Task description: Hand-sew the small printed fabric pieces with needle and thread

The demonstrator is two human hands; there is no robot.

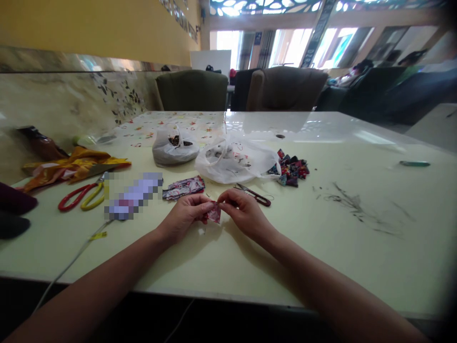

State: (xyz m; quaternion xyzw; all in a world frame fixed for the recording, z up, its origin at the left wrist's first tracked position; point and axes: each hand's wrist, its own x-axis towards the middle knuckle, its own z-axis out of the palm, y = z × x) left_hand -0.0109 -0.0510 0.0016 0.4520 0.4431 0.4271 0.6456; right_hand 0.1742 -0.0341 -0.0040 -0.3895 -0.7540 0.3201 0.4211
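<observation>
Both my hands meet over the pale table (321,247) near its front edge. My left hand (185,214) and my right hand (243,209) pinch a small red patterned fabric piece (214,213) between their fingertips. A thread snip with dark red handles (254,194) lies just behind my right hand. A flat stack of patterned fabric strips (183,187) lies behind my left hand. Farther back right sits a pile of small folded fabric pieces (293,170).
A white plastic bag (233,162) and a grey bag (174,148) stand mid-table. Red and yellow scissors (81,196) and yellow cloth (71,166) lie at the left. A white cable (71,262) runs off the front edge. Armchairs (285,88) stand beyond the table.
</observation>
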